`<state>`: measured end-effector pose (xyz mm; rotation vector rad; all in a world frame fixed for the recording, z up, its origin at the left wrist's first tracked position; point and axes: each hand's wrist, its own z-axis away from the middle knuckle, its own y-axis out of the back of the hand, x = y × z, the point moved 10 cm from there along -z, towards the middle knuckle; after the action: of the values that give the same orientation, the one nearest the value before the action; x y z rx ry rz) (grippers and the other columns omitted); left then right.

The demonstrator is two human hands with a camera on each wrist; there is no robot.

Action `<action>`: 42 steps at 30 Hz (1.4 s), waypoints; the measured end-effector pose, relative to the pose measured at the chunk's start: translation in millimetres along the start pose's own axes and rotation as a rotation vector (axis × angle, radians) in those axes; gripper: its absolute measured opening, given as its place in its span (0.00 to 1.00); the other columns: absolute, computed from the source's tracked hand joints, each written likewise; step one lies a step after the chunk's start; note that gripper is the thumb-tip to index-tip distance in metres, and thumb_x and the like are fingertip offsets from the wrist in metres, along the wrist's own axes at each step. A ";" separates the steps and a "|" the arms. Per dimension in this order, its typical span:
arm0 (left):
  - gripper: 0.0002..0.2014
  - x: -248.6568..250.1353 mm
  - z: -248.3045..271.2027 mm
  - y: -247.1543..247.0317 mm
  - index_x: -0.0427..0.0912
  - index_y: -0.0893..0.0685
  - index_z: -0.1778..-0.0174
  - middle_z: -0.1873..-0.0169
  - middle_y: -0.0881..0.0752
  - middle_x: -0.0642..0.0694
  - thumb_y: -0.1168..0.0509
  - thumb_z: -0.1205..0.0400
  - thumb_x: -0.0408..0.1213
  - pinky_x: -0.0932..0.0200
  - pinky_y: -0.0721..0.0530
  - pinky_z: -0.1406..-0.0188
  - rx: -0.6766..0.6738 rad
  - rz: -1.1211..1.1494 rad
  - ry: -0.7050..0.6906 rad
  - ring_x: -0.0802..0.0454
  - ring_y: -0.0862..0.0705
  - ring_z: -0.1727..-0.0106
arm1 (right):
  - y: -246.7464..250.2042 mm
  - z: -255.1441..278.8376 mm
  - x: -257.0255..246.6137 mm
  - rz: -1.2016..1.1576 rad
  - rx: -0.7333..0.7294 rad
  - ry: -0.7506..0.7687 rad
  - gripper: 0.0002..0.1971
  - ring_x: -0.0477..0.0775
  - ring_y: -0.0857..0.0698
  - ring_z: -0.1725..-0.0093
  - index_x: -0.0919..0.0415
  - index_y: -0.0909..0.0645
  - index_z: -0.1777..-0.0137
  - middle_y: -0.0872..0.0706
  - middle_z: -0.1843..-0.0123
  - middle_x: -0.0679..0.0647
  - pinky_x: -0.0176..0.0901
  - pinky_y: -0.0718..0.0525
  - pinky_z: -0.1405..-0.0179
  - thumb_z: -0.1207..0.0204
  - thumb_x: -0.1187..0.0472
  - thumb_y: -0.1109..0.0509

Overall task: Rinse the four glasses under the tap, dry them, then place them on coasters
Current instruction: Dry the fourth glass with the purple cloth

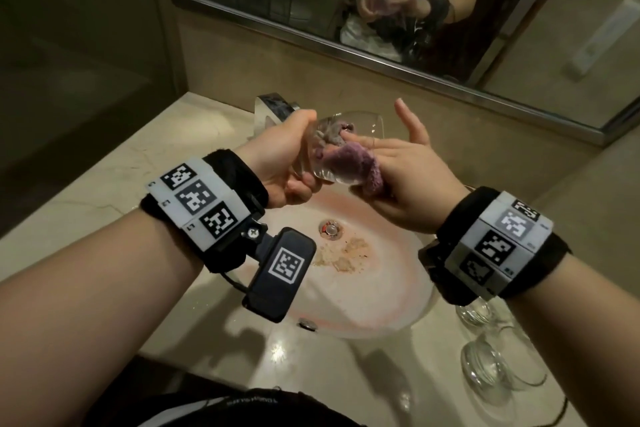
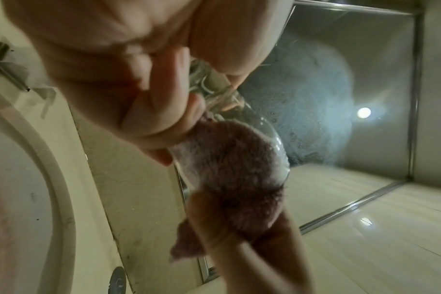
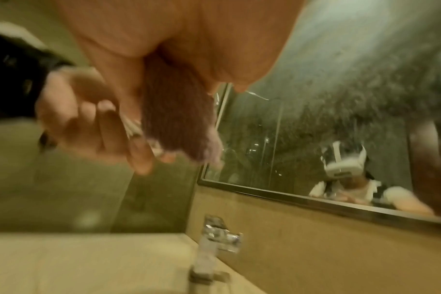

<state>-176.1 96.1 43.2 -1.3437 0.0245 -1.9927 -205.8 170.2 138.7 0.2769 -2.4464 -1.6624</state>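
Marble countertop [image 1: 86,191] runs along the left, its sink basin [image 1: 377,291] directly under the work. Above that basin the left hand [image 1: 280,163] curls thumb and fingers around the foot end of a clear wine glass [image 1: 349,135], held on its side. To its right, the right hand [image 1: 405,180] pushes a purple cloth [image 1: 349,163] into the bowl with two fingers, the rest splayed out straight. Risks, as I judge them: hard twisting of cloth wadded against thin wet glass could crack the bowl or snap the stem, and a slip would drop it into the basin. Two more glasses [image 1: 491,357] lie near the counter's right front edge, beneath the right wrist, where a lowered forearm could knock them off.
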 end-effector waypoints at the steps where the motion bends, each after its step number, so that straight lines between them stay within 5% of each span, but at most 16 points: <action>1: 0.22 1.7 -0.4 0.4 0.40 0.28 0.55 0.78 0.28 0.47 0.50 0.19 0.58 0.75 0.43 0.91 0.013 0.011 -0.019 0.59 0.36 0.84 | 1.3 -3.6 4.6 -0.070 0.007 -0.069 0.10 0.43 0.16 0.41 0.45 0.15 0.53 0.10 0.53 0.42 0.59 0.55 0.21 0.26 0.48 0.38; 4: 0.21 10.1 -4.5 5.4 0.42 0.30 0.64 0.78 0.31 0.47 0.51 0.17 0.56 0.75 0.43 0.90 0.101 0.028 -0.124 0.58 0.36 0.85 | -13.5 -4.9 21.3 -0.573 -0.111 -0.381 0.12 0.33 0.19 0.55 0.50 0.19 0.60 0.15 0.68 0.43 0.44 0.41 0.24 0.29 0.42 0.30; 6: 0.22 23.3 -3.3 14.1 0.42 0.31 0.66 0.75 0.31 0.46 0.51 0.16 0.56 0.72 0.39 0.88 0.228 -0.036 -0.268 0.56 0.33 0.85 | -22.5 -2.1 24.9 -1.132 -0.039 -0.582 0.13 0.46 0.16 0.67 0.63 0.19 0.55 0.15 0.71 0.52 0.51 0.14 0.50 0.28 0.51 0.28; 9: 0.20 46.4 4.6 29.2 0.47 0.26 0.59 0.64 0.23 0.44 0.50 0.16 0.59 0.64 0.28 0.77 0.408 -0.227 -0.483 0.52 0.26 0.73 | -32.5 3.1 30.0 -1.413 0.087 -0.748 0.11 0.56 0.18 0.72 0.66 0.19 0.53 0.17 0.67 0.62 0.46 0.14 0.74 0.29 0.58 0.26; 11: 0.22 51.1 2.2 27.4 0.44 0.25 0.51 0.60 0.22 0.42 0.49 0.18 0.60 0.63 0.28 0.77 0.354 -0.248 -0.539 0.51 0.26 0.70 | -36.6 1.8 28.9 -1.381 0.079 -0.745 0.08 0.53 0.18 0.72 0.62 0.20 0.51 0.16 0.69 0.56 0.48 0.14 0.70 0.27 0.60 0.28; 13: 0.25 50.1 -2.9 23.7 0.38 0.26 0.47 0.64 0.23 0.43 0.48 0.19 0.59 0.66 0.29 0.82 0.256 -0.205 -0.497 0.54 0.26 0.76 | -28.5 -0.6 31.6 -0.994 0.042 -0.645 0.09 0.47 0.16 0.67 0.59 0.21 0.47 0.15 0.67 0.46 0.59 0.16 0.50 0.26 0.61 0.27; 15: 0.22 44.0 -6.4 19.4 0.39 0.24 0.52 0.70 0.22 0.45 0.48 0.17 0.57 0.68 0.27 0.83 0.149 -0.188 -0.355 0.56 0.25 0.79 | -14.0 -4.5 33.6 -0.379 0.057 -0.462 0.12 0.49 0.13 0.50 0.56 0.18 0.43 0.12 0.55 0.44 0.69 0.44 0.23 0.26 0.58 0.27; 18: 0.28 38.1 -4.9 12.1 0.40 0.19 0.53 0.68 0.16 0.45 0.52 0.18 0.63 0.68 0.23 0.79 0.057 -0.223 -0.210 0.55 0.19 0.71 | -8.3 -10.6 27.9 -0.049 0.044 -0.297 0.11 0.56 0.12 0.46 0.56 0.15 0.46 0.09 0.54 0.50 0.62 0.64 0.21 0.27 0.54 0.28; 21: 0.25 51.6 -6.8 22.2 0.42 0.21 0.46 0.58 0.19 0.41 0.49 0.18 0.61 0.64 0.24 0.78 0.217 -0.274 -0.373 0.51 0.22 0.67 | -19.8 -13.1 27.0 -0.394 -0.011 -0.412 0.07 0.53 0.13 0.48 0.53 0.17 0.49 0.11 0.58 0.48 0.65 0.48 0.20 0.25 0.54 0.28; 23: 0.15 57.5 -1.5 24.9 0.48 0.26 0.53 0.62 0.23 0.40 0.46 0.18 0.57 0.61 0.26 0.78 0.283 -0.313 -0.548 0.51 0.23 0.72 | -28.1 -9.7 26.4 -0.897 0.016 -0.603 0.06 0.53 0.14 0.61 0.53 0.19 0.55 0.13 0.67 0.47 0.63 0.18 0.42 0.29 0.54 0.27; 25: 0.10 65.8 11.4 22.9 0.51 0.30 0.54 0.63 0.25 0.44 0.46 0.20 0.54 0.60 0.25 0.79 0.301 -0.425 -0.776 0.55 0.23 0.73 | -38.6 -3.4 30.1 -1.308 0.098 -0.770 0.13 0.52 0.16 0.68 0.61 0.19 0.55 0.15 0.70 0.51 0.50 0.14 0.63 0.35 0.54 0.28; 29: 0.19 70.6 35.0 13.8 0.54 0.33 0.47 0.56 0.26 0.53 0.45 0.21 0.64 0.66 0.21 0.63 0.246 -0.733 -1.115 0.64 0.22 0.60 | -52.1 2.7 36.4 -1.647 0.221 -0.892 0.15 0.53 0.15 0.58 0.66 0.19 0.47 0.14 0.58 0.58 0.42 0.14 0.56 0.34 0.66 0.27; 33: 0.40 48.1 1.0 20.8 0.56 0.29 0.39 0.46 0.20 0.47 0.45 0.40 0.79 0.61 0.15 0.67 0.053 -0.413 -0.631 0.58 0.14 0.54 | -38.2 8.1 46.0 -1.235 0.160 -0.808 0.07 0.49 0.20 0.77 0.56 0.21 0.50 0.19 0.74 0.52 0.44 0.19 0.71 0.24 0.67 0.31; 36: 0.46 17.7 -14.4 19.8 0.45 0.21 0.35 0.56 0.14 0.40 0.63 0.29 0.77 0.64 0.20 0.77 -0.009 -0.204 -0.173 0.52 0.17 0.68 | -20.5 -3.1 41.4 -0.666 0.038 -0.602 0.06 0.40 0.17 0.65 0.48 0.21 0.51 0.15 0.69 0.46 0.55 0.38 0.27 0.23 0.59 0.29; 38: 0.42 18.4 -17.5 13.6 0.39 0.19 0.42 0.72 0.19 0.45 0.62 0.23 0.72 0.71 0.31 0.87 -0.055 -0.142 -0.137 0.57 0.27 0.80 | -21.0 -8.1 43.8 -0.527 0.019 -0.569 0.06 0.34 0.19 0.60 0.48 0.20 0.49 0.15 0.68 0.43 0.52 0.48 0.22 0.24 0.56 0.29; 42: 0.30 36.4 -27.7 22.0 0.40 0.25 0.54 0.75 0.28 0.47 0.51 0.20 0.67 0.73 0.36 0.89 0.117 -0.135 -0.297 0.59 0.33 0.85 | -36.9 -5.3 51.6 -0.900 0.049 -0.690 0.08 0.46 0.18 0.74 0.46 0.22 0.52 0.17 0.75 0.50 0.39 0.25 0.55 0.29 0.48 0.30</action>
<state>-193.7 49.1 51.0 -1.5847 -0.3230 -1.8507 -252.4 139.4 108.1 1.1141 -3.1138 -2.3266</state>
